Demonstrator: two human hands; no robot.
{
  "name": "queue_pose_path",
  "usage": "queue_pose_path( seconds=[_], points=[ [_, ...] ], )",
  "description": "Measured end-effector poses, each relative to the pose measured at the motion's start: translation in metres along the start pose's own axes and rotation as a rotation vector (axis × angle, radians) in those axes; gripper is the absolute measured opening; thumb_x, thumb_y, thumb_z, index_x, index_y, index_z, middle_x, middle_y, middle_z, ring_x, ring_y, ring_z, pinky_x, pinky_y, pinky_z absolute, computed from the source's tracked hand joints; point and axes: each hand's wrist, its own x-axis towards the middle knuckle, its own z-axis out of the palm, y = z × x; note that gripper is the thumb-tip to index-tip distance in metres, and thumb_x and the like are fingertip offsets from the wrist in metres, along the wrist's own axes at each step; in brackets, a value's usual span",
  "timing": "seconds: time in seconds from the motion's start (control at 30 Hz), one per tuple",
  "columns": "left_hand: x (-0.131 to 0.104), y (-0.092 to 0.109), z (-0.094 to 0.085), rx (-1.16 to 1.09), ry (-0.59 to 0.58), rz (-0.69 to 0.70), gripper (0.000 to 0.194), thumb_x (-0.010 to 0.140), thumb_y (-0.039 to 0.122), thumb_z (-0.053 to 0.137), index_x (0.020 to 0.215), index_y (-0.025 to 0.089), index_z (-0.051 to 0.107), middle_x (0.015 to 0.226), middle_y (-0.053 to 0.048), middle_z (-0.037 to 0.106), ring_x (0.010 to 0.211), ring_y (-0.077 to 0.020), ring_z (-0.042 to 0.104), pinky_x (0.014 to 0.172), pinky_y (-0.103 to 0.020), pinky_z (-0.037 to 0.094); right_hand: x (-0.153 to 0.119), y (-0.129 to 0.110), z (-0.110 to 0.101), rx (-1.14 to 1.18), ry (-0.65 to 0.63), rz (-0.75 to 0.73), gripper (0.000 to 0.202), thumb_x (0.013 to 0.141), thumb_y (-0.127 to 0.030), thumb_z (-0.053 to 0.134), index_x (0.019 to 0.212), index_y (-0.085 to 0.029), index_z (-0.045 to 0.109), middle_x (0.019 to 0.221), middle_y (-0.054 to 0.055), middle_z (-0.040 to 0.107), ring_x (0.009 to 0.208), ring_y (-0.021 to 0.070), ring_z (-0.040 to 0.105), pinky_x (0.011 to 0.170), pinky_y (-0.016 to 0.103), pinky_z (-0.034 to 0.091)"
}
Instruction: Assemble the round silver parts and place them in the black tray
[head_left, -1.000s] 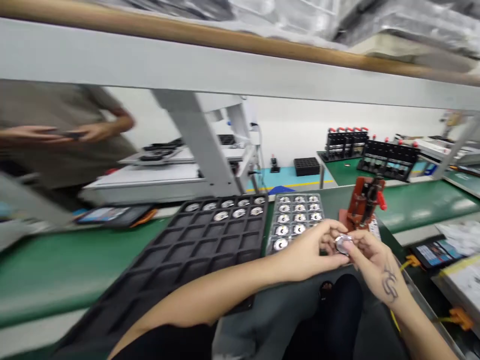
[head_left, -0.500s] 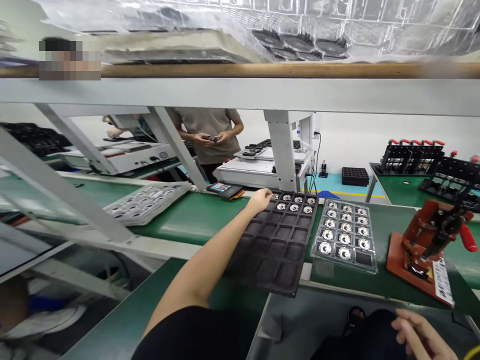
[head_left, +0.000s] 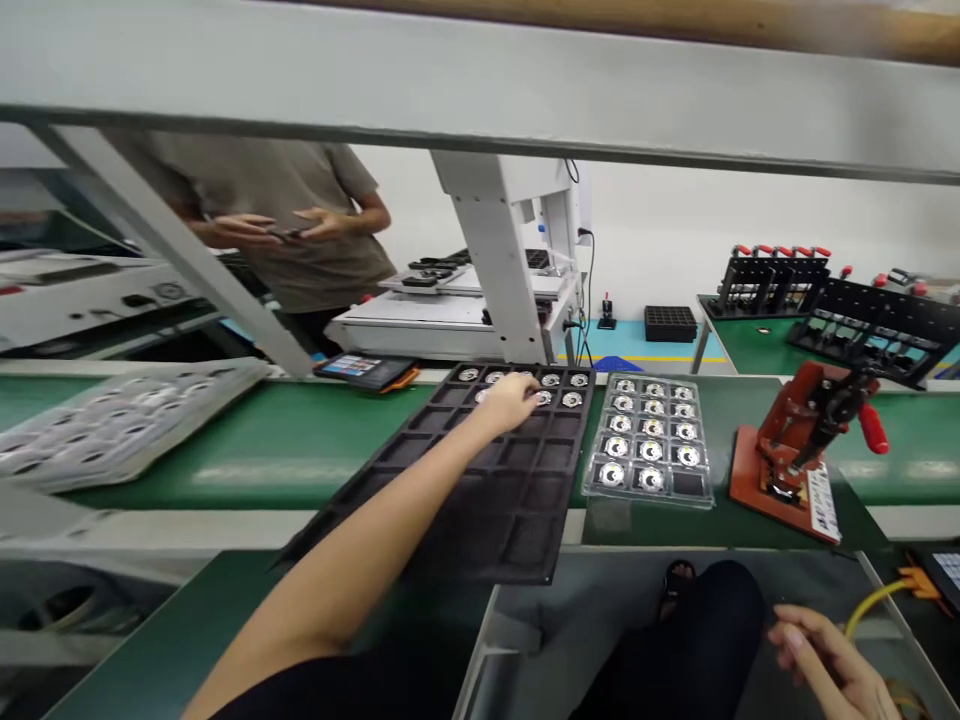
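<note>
My left hand (head_left: 511, 402) reaches over the second row of a black compartment tray (head_left: 545, 484). Its fingers are bent together at a round silver part there; whether they grip it is hidden. Round silver parts (head_left: 572, 399) fill slots in the far rows, while the nearer slots of that tray hold nothing. To its right lies a clear plastic tray (head_left: 709, 470) of similar parts, with a bare slot at its near right corner. My right hand (head_left: 825, 655) hangs low at the right, above my lap, thumb and fingers curled and apart, holding nothing visible.
A red clamp fixture (head_left: 784, 440) stands right of the clear tray. A white tray (head_left: 127, 425) of parts lies at the left on the green belt (head_left: 300, 450). Beyond a slanted post, a person (head_left: 277, 220) holds a small object. A dark device (head_left: 367, 370) sits behind the belt.
The view has shifted down and toward the left. My left hand has moved from the tray's far row to the second row. My right hand remains low at the right.
</note>
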Motion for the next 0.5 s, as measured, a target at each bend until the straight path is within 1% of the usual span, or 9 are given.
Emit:
queue_pose_path(
  seconds=[0.03,0.1,0.13,0.2,0.23,0.27,0.33,0.43,0.5],
  points=[
    [-0.003,0.021,0.011,-0.026,-0.022,0.088,0.025,0.100,0.028,0.064,0.119,0.016,0.076,0.124,-0.013,0.074,0.120,-0.0297,0.066,0.110,-0.044,0.051,-0.003,-0.008,-0.002,-0.008,-0.009,-0.002,0.071,0.078,-0.082,0.073,0.114,-0.022,0.081,0.103,0.013,0.083,0.087,0.0280,0.080,0.075,0.027,0.066],
    [-0.013,0.066,0.036,-0.060,-0.098,0.266,0.021,0.101,0.027,0.062,0.111,0.021,0.079,0.118,-0.008,0.076,0.113,-0.0241,0.070,0.105,-0.035,0.052,-0.008,-0.023,-0.002,-0.022,-0.037,-0.015,0.067,0.082,-0.078,0.073,0.117,-0.022,0.081,0.106,0.012,0.083,0.092,0.0284,0.080,0.081,0.027,0.067],
    [-0.020,0.087,0.049,-0.065,-0.138,0.339,0.017,0.100,0.025,0.063,0.102,0.022,0.080,0.112,-0.006,0.077,0.111,-0.0230,0.070,0.104,-0.033,0.052,-0.011,-0.028,-0.002,-0.028,-0.050,-0.027,0.064,0.084,-0.076,0.073,0.118,-0.022,0.081,0.106,0.012,0.083,0.093,0.0283,0.080,0.083,0.027,0.066],
    [-0.034,0.122,0.071,-0.055,-0.197,0.436,0.016,0.097,0.024,0.068,0.088,0.020,0.080,0.103,-0.008,0.077,0.108,-0.0252,0.071,0.102,-0.034,0.052,-0.017,-0.033,-0.002,-0.032,-0.074,-0.060,0.059,0.088,-0.072,0.072,0.119,-0.023,0.081,0.105,0.011,0.083,0.095,0.0273,0.080,0.086,0.026,0.066],
    [-0.040,0.133,0.079,-0.043,-0.215,0.459,0.017,0.096,0.025,0.071,0.082,0.019,0.078,0.099,-0.010,0.077,0.107,-0.0276,0.071,0.102,-0.036,0.052,-0.020,-0.032,-0.003,-0.029,-0.081,-0.079,0.056,0.090,-0.070,0.072,0.119,-0.023,0.081,0.104,0.011,0.083,0.095,0.0267,0.080,0.087,0.025,0.065],
    [-0.044,0.141,0.086,-0.030,-0.227,0.468,0.019,0.094,0.027,0.075,0.078,0.017,0.077,0.098,-0.012,0.076,0.106,-0.0303,0.071,0.100,-0.039,0.052,-0.023,-0.029,-0.004,-0.024,-0.078,-0.098,0.054,0.090,-0.068,0.072,0.118,-0.023,0.082,0.102,0.010,0.083,0.094,0.0261,0.080,0.086,0.024,0.065],
    [-0.048,0.148,0.093,-0.006,-0.244,0.454,0.023,0.088,0.034,0.082,0.076,0.016,0.075,0.097,-0.014,0.075,0.104,-0.0338,0.072,0.095,-0.040,0.054,-0.028,-0.021,-0.009,-0.013,-0.057,-0.120,0.051,0.091,-0.065,0.073,0.116,-0.023,0.082,0.100,0.010,0.083,0.091,0.0257,0.081,0.084,0.023,0.065],
    [-0.046,0.146,0.096,0.011,-0.266,0.407,0.028,0.083,0.041,0.088,0.081,0.017,0.075,0.100,-0.013,0.075,0.101,-0.0332,0.073,0.087,-0.037,0.055,-0.033,-0.015,-0.016,-0.012,-0.023,-0.117,0.048,0.089,-0.063,0.076,0.116,-0.023,0.083,0.100,0.009,0.083,0.091,0.0259,0.081,0.082,0.022,0.065],
    [-0.045,0.144,0.096,0.011,-0.268,0.380,0.028,0.082,0.042,0.088,0.085,0.017,0.073,0.103,-0.012,0.074,0.103,-0.0320,0.072,0.086,-0.036,0.055,-0.035,-0.019,-0.017,-0.015,-0.007,-0.110,0.048,0.089,-0.063,0.076,0.115,-0.024,0.083,0.099,0.009,0.083,0.091,0.0260,0.080,0.082,0.022,0.065]
  ],
)
